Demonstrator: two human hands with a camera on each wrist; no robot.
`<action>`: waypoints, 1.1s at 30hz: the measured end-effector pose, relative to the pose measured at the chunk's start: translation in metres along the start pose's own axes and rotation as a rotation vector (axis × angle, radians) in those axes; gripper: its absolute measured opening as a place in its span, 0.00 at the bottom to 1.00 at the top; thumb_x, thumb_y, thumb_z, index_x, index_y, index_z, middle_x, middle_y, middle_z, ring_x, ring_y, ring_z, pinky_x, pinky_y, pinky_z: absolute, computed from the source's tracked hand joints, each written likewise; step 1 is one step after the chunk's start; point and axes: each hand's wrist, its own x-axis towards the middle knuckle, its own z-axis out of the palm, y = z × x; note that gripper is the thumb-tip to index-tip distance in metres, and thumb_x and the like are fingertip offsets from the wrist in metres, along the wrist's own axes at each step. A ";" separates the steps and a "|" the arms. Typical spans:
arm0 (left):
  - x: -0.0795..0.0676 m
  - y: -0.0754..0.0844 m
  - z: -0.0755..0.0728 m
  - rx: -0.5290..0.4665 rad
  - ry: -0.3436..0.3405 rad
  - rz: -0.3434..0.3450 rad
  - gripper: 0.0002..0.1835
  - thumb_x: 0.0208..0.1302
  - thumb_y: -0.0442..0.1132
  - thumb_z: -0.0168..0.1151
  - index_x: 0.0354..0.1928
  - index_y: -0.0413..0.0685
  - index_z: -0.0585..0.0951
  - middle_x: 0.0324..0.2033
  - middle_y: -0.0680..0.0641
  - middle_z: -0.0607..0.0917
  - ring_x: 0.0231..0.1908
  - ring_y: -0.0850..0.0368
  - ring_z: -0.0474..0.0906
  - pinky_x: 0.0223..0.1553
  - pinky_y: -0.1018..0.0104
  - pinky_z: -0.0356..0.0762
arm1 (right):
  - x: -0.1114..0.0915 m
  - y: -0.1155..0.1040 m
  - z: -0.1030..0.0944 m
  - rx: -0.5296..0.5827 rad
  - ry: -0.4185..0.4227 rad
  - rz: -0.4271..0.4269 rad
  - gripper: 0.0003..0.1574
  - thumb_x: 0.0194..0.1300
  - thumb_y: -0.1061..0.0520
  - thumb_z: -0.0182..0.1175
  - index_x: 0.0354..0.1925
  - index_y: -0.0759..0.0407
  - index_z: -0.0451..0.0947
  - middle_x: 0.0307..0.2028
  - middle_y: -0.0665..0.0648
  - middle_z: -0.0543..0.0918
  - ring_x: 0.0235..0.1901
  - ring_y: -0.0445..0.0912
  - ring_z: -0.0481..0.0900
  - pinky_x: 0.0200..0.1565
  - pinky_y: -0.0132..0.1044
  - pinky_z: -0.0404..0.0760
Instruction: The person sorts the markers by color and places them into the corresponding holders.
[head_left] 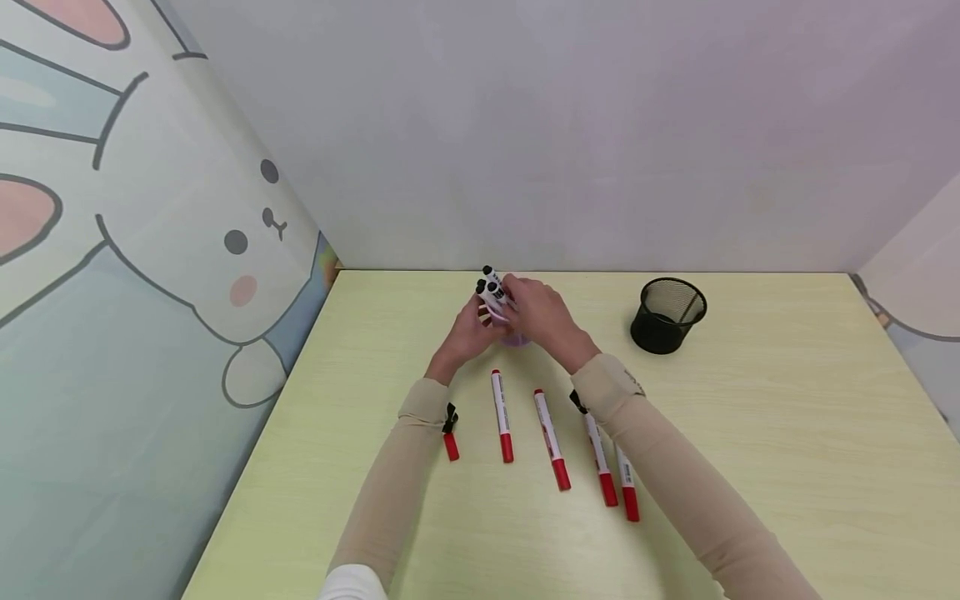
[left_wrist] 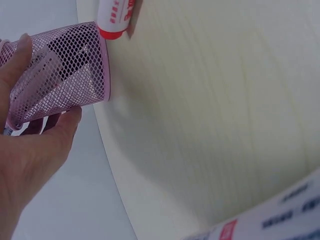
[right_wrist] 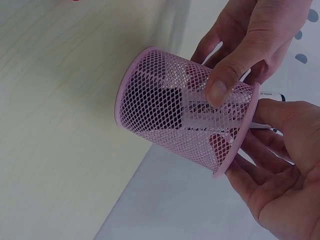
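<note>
A pink mesh pen cup (right_wrist: 170,107) stands near the table's back edge with several black-and-white markers (head_left: 491,287) upright in it. My left hand (head_left: 468,333) grips the cup's side, its thumb on the mesh in the right wrist view. My right hand (right_wrist: 285,165) is at the cup's mouth, fingers curled at the rim and around a marker end there; its fingertips are partly hidden. Below the cup lie several red-capped markers, among them one (head_left: 501,412) nearest the cup and another (head_left: 550,433) to its right.
A black mesh pen cup (head_left: 660,329) stands to the right at the back. More red-capped markers (head_left: 606,483) lie beside my right forearm, and a red cap (head_left: 451,446) shows by my left sleeve. A wall (head_left: 585,150) rises behind the table.
</note>
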 end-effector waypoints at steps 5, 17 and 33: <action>0.000 0.000 0.000 -0.013 -0.007 0.005 0.42 0.68 0.32 0.68 0.78 0.46 0.57 0.72 0.41 0.68 0.67 0.43 0.68 0.69 0.53 0.70 | -0.003 0.003 0.000 -0.006 0.001 -0.015 0.07 0.73 0.62 0.61 0.46 0.64 0.78 0.38 0.60 0.85 0.43 0.56 0.79 0.43 0.48 0.81; 0.001 0.002 0.002 -0.004 -0.009 -0.034 0.44 0.68 0.34 0.69 0.79 0.48 0.55 0.72 0.42 0.68 0.70 0.45 0.67 0.70 0.55 0.69 | -0.014 0.010 -0.002 0.092 0.063 -0.062 0.15 0.73 0.61 0.61 0.54 0.68 0.79 0.50 0.66 0.84 0.54 0.60 0.75 0.55 0.52 0.77; -0.007 0.011 0.004 0.080 0.038 0.039 0.44 0.64 0.39 0.74 0.76 0.45 0.59 0.69 0.42 0.70 0.67 0.47 0.66 0.70 0.46 0.66 | -0.035 0.030 0.000 0.316 0.179 -0.080 0.17 0.70 0.64 0.63 0.56 0.68 0.77 0.53 0.66 0.80 0.56 0.60 0.77 0.59 0.54 0.77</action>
